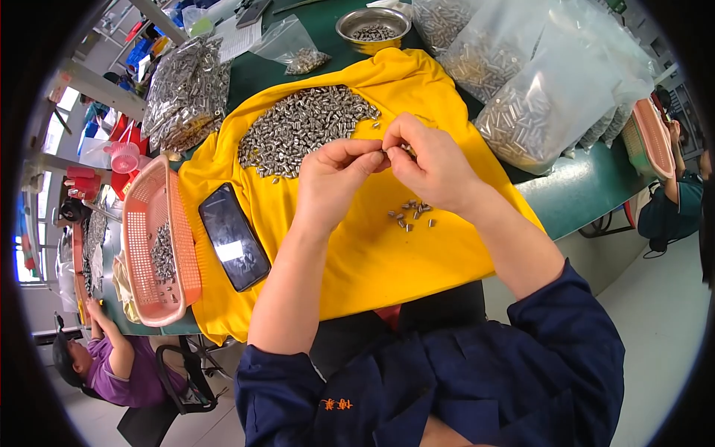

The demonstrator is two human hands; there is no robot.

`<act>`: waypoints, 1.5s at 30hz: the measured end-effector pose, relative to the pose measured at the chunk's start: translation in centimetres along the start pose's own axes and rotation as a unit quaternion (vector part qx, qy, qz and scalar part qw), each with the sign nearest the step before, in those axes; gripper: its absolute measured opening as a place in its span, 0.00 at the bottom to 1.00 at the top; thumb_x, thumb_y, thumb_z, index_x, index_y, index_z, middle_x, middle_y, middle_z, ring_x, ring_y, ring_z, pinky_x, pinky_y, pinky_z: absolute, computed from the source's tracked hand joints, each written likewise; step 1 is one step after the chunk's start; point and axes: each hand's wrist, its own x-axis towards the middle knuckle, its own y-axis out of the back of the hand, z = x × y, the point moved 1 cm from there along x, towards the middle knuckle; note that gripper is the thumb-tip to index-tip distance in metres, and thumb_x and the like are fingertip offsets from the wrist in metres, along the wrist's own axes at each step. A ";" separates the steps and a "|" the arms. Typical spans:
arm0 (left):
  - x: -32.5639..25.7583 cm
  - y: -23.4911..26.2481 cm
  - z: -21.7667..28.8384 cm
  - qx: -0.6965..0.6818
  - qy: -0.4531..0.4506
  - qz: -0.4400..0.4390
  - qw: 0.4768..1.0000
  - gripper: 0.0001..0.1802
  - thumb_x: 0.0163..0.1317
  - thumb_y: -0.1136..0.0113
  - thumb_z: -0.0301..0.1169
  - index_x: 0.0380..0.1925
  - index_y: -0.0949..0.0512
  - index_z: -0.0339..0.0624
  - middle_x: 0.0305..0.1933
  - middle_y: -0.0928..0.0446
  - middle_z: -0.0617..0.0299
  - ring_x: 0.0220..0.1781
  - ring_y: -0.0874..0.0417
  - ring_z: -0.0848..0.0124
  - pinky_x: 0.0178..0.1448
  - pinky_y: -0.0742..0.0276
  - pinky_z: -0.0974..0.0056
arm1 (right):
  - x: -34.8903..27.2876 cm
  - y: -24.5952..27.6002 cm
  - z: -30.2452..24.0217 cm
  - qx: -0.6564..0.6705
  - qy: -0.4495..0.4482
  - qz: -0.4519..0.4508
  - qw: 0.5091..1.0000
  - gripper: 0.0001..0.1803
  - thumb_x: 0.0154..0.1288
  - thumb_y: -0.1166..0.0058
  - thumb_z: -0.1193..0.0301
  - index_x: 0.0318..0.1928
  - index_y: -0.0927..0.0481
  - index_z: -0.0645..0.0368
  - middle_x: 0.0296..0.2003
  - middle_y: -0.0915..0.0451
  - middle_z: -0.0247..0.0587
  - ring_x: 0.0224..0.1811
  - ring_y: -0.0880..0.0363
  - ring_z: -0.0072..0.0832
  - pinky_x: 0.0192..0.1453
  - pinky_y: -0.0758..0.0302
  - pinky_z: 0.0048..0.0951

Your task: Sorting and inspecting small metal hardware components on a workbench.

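Observation:
My left hand (333, 179) and my right hand (432, 165) meet above a yellow cloth (365, 261), thumbs and forefingers pinched together. Between the fingertips is a small metal part (386, 152), mostly hidden, with only a dark bit showing. Just beyond my left hand a broad heap of short silvery metal cylinders (302, 123) is spread over the cloth. A small loose group of the same cylinders (411, 213) lies on the near side, below my right hand.
Left of the cloth's middle lies a black phone (234, 237), beside a pink basket (190, 253) holding more cylinders. Behind stand a metal bowl (372, 43) and a small clear bag (302, 56). Large bags of parts (521, 112) fill the right back; another bag (186, 97) is at left. A co-worker (123, 365) sits at left.

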 end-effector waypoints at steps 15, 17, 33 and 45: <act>0.4 2.5 1.3 0.039 -0.052 0.053 0.996 0.05 0.52 0.46 0.19 0.30 0.25 0.32 0.30 0.23 0.59 0.32 0.22 0.74 0.39 0.27 0.73 | 0.2 2.3 -0.9 0.010 -0.043 0.088 0.995 0.04 0.51 0.55 0.75 0.30 0.32 0.61 0.19 0.30 0.40 0.20 0.32 0.27 0.26 0.35 0.25; 0.3 1.6 1.0 0.012 -0.043 0.049 0.998 0.06 0.52 0.46 0.17 0.31 0.25 0.32 0.31 0.23 0.58 0.34 0.22 0.72 0.41 0.26 0.72 | 0.1 1.8 -0.7 0.028 -0.020 0.070 0.997 0.04 0.52 0.56 0.75 0.30 0.33 0.61 0.19 0.30 0.39 0.21 0.32 0.26 0.26 0.35 0.25; -0.3 0.3 0.2 -0.008 -0.038 -0.020 0.999 0.07 0.51 0.46 0.16 0.32 0.25 0.31 0.32 0.23 0.56 0.36 0.21 0.70 0.43 0.25 0.71 | -0.1 0.9 -1.0 0.053 -0.022 -0.005 0.998 0.04 0.52 0.57 0.75 0.29 0.34 0.62 0.19 0.30 0.42 0.22 0.29 0.33 0.27 0.34 0.28; 0.0 0.3 0.8 0.079 -0.044 -0.003 0.996 0.06 0.51 0.45 0.17 0.31 0.24 0.31 0.31 0.22 0.58 0.34 0.21 0.74 0.41 0.26 0.73 | 0.4 0.3 -0.8 -0.019 0.005 -0.008 1.000 0.04 0.51 0.56 0.74 0.29 0.34 0.60 0.20 0.28 0.48 0.24 0.29 0.45 0.27 0.34 0.39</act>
